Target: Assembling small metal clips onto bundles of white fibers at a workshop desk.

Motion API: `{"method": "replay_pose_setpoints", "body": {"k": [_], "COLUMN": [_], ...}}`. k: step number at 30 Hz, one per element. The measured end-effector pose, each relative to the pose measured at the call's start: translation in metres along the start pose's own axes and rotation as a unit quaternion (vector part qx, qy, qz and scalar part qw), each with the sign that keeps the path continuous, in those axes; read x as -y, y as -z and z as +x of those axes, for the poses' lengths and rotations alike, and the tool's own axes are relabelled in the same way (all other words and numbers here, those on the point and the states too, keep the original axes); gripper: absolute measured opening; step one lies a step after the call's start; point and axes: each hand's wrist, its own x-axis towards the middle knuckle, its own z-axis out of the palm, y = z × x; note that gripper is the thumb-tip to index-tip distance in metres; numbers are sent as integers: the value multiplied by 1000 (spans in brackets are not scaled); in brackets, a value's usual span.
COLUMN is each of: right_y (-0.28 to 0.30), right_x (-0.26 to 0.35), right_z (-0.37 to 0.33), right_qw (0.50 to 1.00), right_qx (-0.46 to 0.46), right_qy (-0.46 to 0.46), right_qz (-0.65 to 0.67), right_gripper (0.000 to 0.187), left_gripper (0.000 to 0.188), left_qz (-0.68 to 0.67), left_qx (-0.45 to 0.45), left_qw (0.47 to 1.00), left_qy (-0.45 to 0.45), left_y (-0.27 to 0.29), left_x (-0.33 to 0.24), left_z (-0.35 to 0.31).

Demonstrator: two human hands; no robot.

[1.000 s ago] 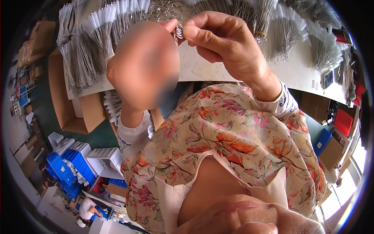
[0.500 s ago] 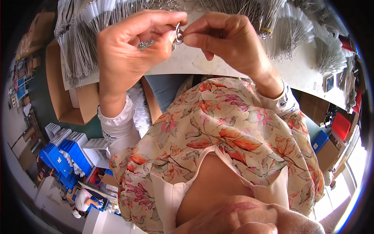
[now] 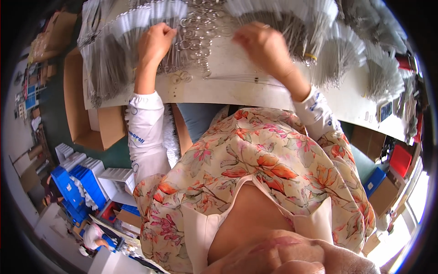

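My left hand (image 3: 156,43) is above the left bundles of thin wire brushes (image 3: 128,55) with white bristles. Its thumb and fingers are pinched together; what they hold, if anything, is hidden. My right hand (image 3: 264,48) is blurred by motion, over the table beside the right bundle of wire brushes (image 3: 294,34). Its fingers are too smeared to read. Between the hands, many metal rings (image 3: 197,39) are spread on the white table. A few thin wires (image 3: 246,81) lie near the front edge, below my right hand.
More wire brush bundles (image 3: 340,55) stand along the right of the table (image 3: 228,93). A phone-like device (image 3: 386,110) lies near its right edge. An open cardboard box (image 3: 75,105) is at the left, with blue crates (image 3: 68,187) behind. Another person (image 3: 93,237) is at lower left.
My hands were together near me, pinching a metal ring. They have moved apart and away: left over the brush bundles, right over the table. The ring no longer shows between them.
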Motion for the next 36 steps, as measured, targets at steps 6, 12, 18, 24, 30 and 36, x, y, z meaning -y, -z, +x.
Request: {"method": "replay_pose_setpoints", "body": {"k": [6,12,18,24,30,36], "right_y": [-6,-11,100,124,132,119], "right_x": [-38,-73,-92,-197,-199,-184], "right_z": [42,38,23,-46,-85,-83], "right_qw": [971,968,868,904,892,909], "right_qx": [176,171,-184,-340,-122,-6], "right_qy": [-161,-167,-287,-236,-434,-398], "right_qz": [-24,77,360,111,-22,-125], "right_gripper": [26,24,26,23,23,26], "left_gripper": [26,20,43,27,25,22], "left_qz": [-29,-455,-68,117,28,-56], "left_qx": [-77,-222,-194,-96,-94,-125], "left_qw": [996,862,975,986,993,985], "left_qy": [-25,-20,82,71,70,101], "left_y": [-7,48,60,35,30,33], "left_x": [-7,-40,120,154,173,187], "left_z": [-4,-26,14,-9,2,2]}}
